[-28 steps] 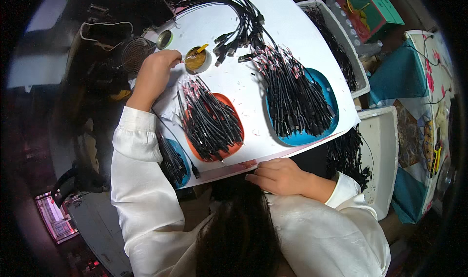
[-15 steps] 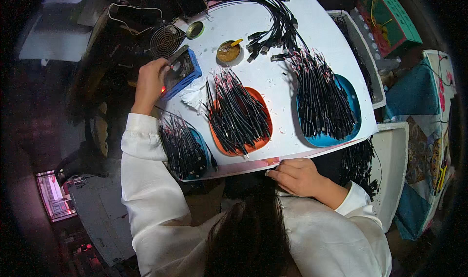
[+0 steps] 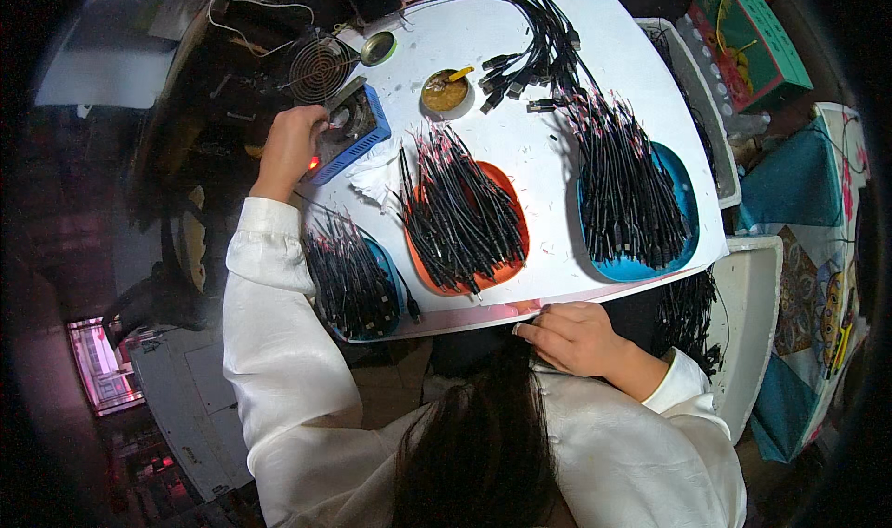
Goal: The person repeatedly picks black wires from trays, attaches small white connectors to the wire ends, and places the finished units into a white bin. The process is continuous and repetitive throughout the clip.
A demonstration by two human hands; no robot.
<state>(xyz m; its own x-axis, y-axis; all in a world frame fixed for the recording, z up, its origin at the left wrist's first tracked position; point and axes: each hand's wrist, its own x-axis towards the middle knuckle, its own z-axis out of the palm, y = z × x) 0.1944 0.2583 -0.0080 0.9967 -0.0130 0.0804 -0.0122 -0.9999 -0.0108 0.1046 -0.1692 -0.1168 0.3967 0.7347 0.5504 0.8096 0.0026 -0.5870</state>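
My left hand (image 3: 294,147) is at the near-left side of a small blue box-shaped device (image 3: 355,138) with a dark top and a glowing red light. Its fingers are curled together at the box's edge; what they grip, if anything, is hidden. At the table's front edge, my right hand (image 3: 574,337) is closed, thumb against the fingers, and I cannot make out anything in it. Black cables with stripped reddish ends lie in bundles on an orange tray (image 3: 520,214), a large blue tray (image 3: 689,214) and a smaller blue tray (image 3: 386,260).
A round tin of brownish paste (image 3: 446,95) holds a yellow-handled tool. Beyond it lie loose USB cables (image 3: 534,35). A round fan guard (image 3: 321,71) and a small round lid (image 3: 378,48) sit at the far left. White foam boxes (image 3: 751,314) flank the white table (image 3: 548,193) on the right.
The view has shifted slightly, moving the table and trays a little rightward in it. Both hands keep nearly the same places and poses.
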